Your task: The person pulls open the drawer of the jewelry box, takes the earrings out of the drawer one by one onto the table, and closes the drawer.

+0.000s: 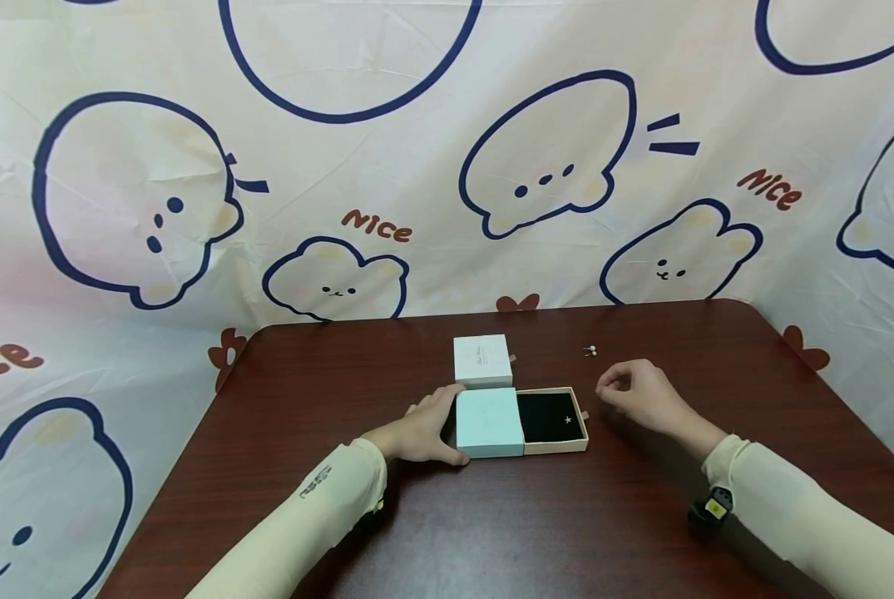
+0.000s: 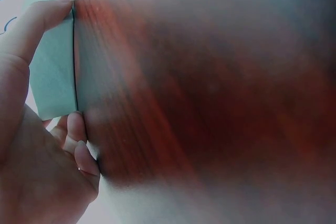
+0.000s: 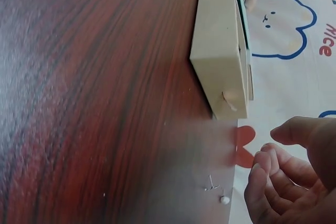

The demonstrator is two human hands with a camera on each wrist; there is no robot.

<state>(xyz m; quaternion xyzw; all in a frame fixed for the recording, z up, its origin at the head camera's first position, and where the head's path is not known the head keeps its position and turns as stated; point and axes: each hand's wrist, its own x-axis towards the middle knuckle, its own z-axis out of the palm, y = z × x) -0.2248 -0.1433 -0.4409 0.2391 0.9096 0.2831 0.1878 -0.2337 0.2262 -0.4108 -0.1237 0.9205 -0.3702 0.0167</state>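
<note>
A teal jewelry box (image 1: 489,423) lies on the table with its cream drawer (image 1: 581,444) slid out to the right. My left hand (image 1: 422,426) grips the box's left end, thumb at the near edge, fingers at the far one. Inside the drawer is a black pad (image 1: 540,416) with a small silver star-shaped piece (image 1: 568,420) on it. To the right of the drawer hovers my right hand (image 1: 644,395), fingers loosely curled, thumb apart from them in the right wrist view, nothing visible between. Small pearl earrings (image 3: 224,200) lie on the table beyond it.
A white box (image 1: 482,359) with faint lettering stands directly behind the teal one. The dark wooden table (image 1: 521,524) reaches back to a cloth backdrop (image 1: 432,166) printed with cartoon figures. A small ribbon tab (image 3: 229,101) sticks out from the drawer's front.
</note>
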